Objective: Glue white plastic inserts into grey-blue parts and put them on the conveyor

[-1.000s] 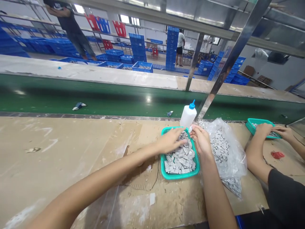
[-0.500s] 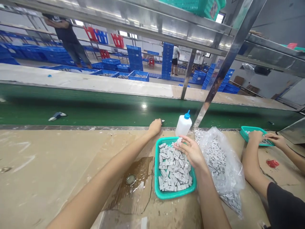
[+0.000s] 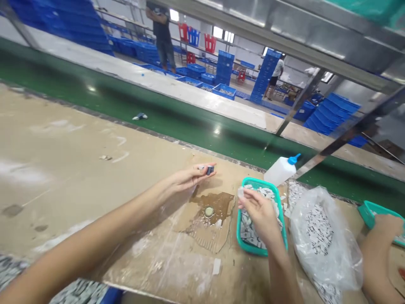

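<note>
Between the thumb and fingers of my left hand [image 3: 193,176] is a small dark grey and white plastic part [image 3: 209,169], held above the brown tabletop. My right hand [image 3: 261,211] pinches a small white plastic piece [image 3: 241,193] over the near left side of a green basket [image 3: 239,228]. Many similar white pieces [image 3: 251,234] fill this basket, partly covered by my right hand. A wet brown patch with a small round disc [image 3: 209,211] lies between my two hands. Behind the basket stands a white squeeze bottle [image 3: 280,171] with a blue nozzle.
A clear plastic bag [image 3: 325,236] of small parts lies right of the basket, beside a co-worker's arm [image 3: 379,253]. A green conveyor belt [image 3: 190,135] runs behind the table, carrying a dark and white part [image 3: 139,116]. A metal post [image 3: 341,145] slants up at right.
My left hand has come back from the belt's edge over the table, with the grey and white part in it. My right hand has lifted a white piece toward the basket's left side. The view has turned left.
</note>
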`<action>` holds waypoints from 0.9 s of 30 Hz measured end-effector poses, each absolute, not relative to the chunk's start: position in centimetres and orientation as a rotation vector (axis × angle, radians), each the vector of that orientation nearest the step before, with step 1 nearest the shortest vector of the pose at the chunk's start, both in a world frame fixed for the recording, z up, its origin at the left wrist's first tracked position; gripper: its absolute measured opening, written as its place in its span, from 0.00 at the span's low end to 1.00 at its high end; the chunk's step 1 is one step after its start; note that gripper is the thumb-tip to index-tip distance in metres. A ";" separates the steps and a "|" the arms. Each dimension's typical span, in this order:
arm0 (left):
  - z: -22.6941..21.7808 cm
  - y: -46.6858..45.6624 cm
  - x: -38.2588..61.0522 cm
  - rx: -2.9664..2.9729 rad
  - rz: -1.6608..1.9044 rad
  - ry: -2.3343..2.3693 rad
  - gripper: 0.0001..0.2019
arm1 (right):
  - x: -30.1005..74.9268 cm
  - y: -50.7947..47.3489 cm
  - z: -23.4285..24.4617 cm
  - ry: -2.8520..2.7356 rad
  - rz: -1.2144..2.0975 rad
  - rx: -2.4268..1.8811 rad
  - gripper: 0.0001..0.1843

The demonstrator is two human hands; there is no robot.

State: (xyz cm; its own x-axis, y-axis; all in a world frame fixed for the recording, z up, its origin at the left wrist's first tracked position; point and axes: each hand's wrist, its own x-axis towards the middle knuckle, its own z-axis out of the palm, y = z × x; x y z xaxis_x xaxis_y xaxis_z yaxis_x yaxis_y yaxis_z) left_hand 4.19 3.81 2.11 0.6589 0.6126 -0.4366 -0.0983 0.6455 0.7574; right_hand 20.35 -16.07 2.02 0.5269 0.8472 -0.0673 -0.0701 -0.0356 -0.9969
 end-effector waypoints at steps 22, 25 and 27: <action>-0.2 1.2 -0.8 0.654 0.601 0.540 0.07 | 15.2 -15.5 -0.3 -1.841 0.248 -1.819 0.12; -0.2 1.1 -0.8 0.762 0.607 0.566 0.08 | 15.2 -15.4 -0.2 -1.874 0.235 -1.810 0.12; -0.1 1.1 -0.9 0.807 0.595 0.581 0.10 | 15.1 -15.4 -0.2 -1.893 0.220 -1.809 0.12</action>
State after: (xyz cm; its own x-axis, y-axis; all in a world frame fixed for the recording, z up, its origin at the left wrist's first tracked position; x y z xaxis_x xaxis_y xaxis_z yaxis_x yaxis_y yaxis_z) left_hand -0.86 1.07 -0.12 0.6912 0.6799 -0.2449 -0.2616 0.5514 0.7922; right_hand 15.09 -15.35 -0.16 0.0161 0.9691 0.2462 0.8866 0.1000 -0.4516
